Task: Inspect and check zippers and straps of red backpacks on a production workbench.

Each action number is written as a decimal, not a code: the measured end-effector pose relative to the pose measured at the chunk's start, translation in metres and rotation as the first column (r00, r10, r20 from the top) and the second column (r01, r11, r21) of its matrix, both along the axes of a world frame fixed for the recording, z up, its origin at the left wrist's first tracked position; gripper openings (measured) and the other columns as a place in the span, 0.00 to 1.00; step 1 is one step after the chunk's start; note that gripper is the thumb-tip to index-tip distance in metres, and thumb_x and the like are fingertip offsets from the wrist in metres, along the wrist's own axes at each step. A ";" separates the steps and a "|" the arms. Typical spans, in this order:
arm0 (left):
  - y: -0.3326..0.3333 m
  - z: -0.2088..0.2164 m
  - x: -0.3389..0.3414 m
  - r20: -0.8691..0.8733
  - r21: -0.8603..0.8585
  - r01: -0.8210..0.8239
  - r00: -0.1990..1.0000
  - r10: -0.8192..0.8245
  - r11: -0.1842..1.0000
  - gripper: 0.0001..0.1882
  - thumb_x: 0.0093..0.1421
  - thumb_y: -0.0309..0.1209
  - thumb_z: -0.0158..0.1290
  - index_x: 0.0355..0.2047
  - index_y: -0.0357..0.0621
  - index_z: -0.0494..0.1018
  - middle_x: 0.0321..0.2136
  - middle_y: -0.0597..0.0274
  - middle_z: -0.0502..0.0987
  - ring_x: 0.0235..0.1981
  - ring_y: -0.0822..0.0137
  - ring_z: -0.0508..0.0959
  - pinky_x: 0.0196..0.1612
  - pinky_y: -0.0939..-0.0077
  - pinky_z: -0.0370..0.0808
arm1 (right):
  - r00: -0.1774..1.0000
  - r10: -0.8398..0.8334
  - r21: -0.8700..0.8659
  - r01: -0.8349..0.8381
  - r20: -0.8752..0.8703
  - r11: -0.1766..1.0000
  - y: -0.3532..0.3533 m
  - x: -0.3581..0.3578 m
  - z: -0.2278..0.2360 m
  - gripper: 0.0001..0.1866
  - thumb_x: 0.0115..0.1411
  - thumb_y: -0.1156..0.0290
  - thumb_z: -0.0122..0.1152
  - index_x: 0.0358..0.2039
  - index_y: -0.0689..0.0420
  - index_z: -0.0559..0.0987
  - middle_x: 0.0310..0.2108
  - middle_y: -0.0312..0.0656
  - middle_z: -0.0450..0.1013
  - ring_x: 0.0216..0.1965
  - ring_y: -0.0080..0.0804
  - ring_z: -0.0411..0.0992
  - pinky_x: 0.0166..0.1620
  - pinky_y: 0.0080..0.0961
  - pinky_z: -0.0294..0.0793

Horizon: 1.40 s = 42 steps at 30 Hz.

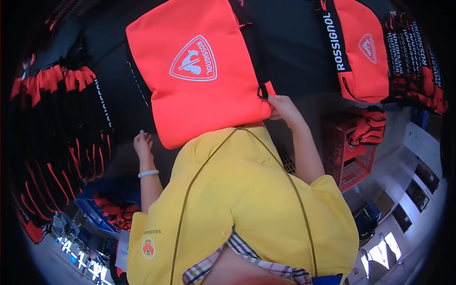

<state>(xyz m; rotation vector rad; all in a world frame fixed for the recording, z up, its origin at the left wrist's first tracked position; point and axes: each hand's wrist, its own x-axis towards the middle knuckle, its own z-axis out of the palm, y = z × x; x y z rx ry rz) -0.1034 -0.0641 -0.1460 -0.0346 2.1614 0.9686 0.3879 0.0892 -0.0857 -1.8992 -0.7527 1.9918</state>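
Observation:
A bright red and black bag [156, 102] with a pale shield-shaped print lies in front of me on the dark table, its near edge against my yellow shirt. My right hand [285, 110] is closed on its near right corner, thumb and fingers pinching it beside a small red tab and a black strap loop [262, 91]. Off the bag's left side, my left hand [143, 143] is apart from it, fingers loosely bent with nothing visible in them. A pale bangle [148, 174] circles the left wrist. The bag's underside is hidden.
Many red and black bags [57, 114] stand in a packed row at left. Another red bag [363, 52] lies at far right, beside a stack of bags [411, 61]. Below that sits a red plastic crate [358, 166] holding bags; a blue crate [92, 213] is at lower left.

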 end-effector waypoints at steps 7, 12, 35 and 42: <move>0.109 0.115 0.073 -0.431 0.378 0.582 0.799 -0.420 0.720 0.06 0.64 0.26 0.53 0.38 0.37 0.69 0.32 0.65 0.72 0.36 0.75 0.76 0.41 0.84 0.71 | 0.789 -0.055 0.534 -0.361 0.612 0.765 0.092 0.011 0.036 0.21 0.60 0.52 0.59 0.38 0.59 0.79 0.31 0.47 0.78 0.36 0.44 0.78 0.42 0.35 0.75; 0.207 0.145 0.175 -0.391 0.394 0.816 0.565 -0.727 0.422 0.07 0.64 0.29 0.53 0.36 0.38 0.70 0.31 0.62 0.74 0.33 0.74 0.75 0.36 0.82 0.71 | 0.990 -0.063 0.588 -0.022 0.124 0.808 0.157 -0.043 -0.049 0.27 0.57 0.53 0.62 0.44 0.66 0.75 0.39 0.51 0.78 0.43 0.41 0.77 0.45 0.30 0.74; 0.081 0.257 0.134 -0.637 -0.084 0.817 0.397 -0.661 0.571 0.12 0.47 0.26 0.55 0.13 0.33 0.66 0.09 0.48 0.63 0.10 0.59 0.67 0.17 0.70 0.63 | 0.844 -0.056 0.559 0.401 -0.533 0.726 0.116 -0.119 0.120 0.10 0.64 0.68 0.60 0.40 0.61 0.79 0.19 0.25 0.65 0.19 0.09 0.58 0.21 0.11 0.53; 0.072 0.269 0.160 -0.681 0.138 0.720 0.567 -0.463 0.680 0.12 0.45 0.23 0.56 0.12 0.35 0.63 0.08 0.54 0.62 0.09 0.67 0.62 0.16 0.73 0.59 | 0.961 0.264 0.937 0.012 0.085 -0.348 0.055 -0.154 0.169 0.20 0.56 0.88 0.53 0.48 0.58 0.75 0.39 0.41 0.73 0.37 0.29 0.71 0.40 0.22 0.70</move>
